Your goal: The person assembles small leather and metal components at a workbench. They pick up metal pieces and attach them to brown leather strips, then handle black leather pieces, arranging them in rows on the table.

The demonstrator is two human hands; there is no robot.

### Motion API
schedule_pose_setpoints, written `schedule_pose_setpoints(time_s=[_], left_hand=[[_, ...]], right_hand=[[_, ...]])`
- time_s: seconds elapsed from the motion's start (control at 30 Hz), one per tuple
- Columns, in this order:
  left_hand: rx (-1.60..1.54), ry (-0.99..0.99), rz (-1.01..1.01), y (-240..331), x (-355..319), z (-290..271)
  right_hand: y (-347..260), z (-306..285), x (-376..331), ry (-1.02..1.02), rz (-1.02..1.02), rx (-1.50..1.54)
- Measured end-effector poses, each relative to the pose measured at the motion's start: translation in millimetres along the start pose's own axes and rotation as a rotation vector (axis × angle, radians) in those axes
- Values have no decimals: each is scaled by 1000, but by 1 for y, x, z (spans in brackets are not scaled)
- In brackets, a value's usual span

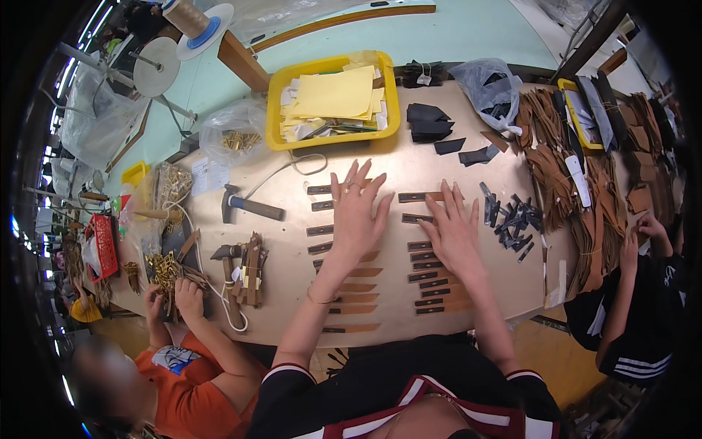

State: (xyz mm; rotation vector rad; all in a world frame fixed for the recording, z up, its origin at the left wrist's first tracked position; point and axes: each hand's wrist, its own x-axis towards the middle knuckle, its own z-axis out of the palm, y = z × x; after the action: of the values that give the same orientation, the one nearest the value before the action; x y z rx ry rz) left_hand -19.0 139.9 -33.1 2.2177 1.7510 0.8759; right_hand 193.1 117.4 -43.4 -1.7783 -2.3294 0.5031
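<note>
My left hand [357, 216] lies over the upper part of the left column of brown leather strips [358, 298], its fingers spread and partly hiding several of them. My right hand [455, 238] rests its outstretched fingers on the top strips of the right column. Each strip has a dark piece [429, 301] at its left end. Neither hand is closed round anything. Right of my right hand is a loose heap of small black pieces [515, 223]. Flat black pieces [428, 123] lie farther back.
A yellow tray [275, 110] of papers stands at the back. A hammer [252, 206] and a bundle of brown strips [253, 271] lie left. Leather strips [556, 190] are heaped right. Co-workers sit on both sides; the left one's hands [189, 296] are at brass-coloured parts [162, 269].
</note>
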Motion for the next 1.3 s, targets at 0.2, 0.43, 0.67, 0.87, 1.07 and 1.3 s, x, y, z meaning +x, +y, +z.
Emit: schedule_pose_setpoints(time_s=[0.2, 0.43, 0.67, 0.87, 1.07, 1.3], left_hand=[[107, 269, -83, -102, 77, -35], [560, -139, -146, -177, 131, -88], [307, 168, -3, -129, 116, -74], [-60, -83, 329, -42, 46, -24], [105, 173, 164, -71, 67, -35], [402, 4, -132, -166, 112, -100]], right_hand=[[3, 1, 2, 8, -5, -5], [1, 4, 1, 55, 7, 72], [11, -2, -4, 262, -44, 77], [23, -12, -3, 422, -24, 161], [16, -11, 17, 335, -104, 162], [12, -2, 27, 316, -92, 218]])
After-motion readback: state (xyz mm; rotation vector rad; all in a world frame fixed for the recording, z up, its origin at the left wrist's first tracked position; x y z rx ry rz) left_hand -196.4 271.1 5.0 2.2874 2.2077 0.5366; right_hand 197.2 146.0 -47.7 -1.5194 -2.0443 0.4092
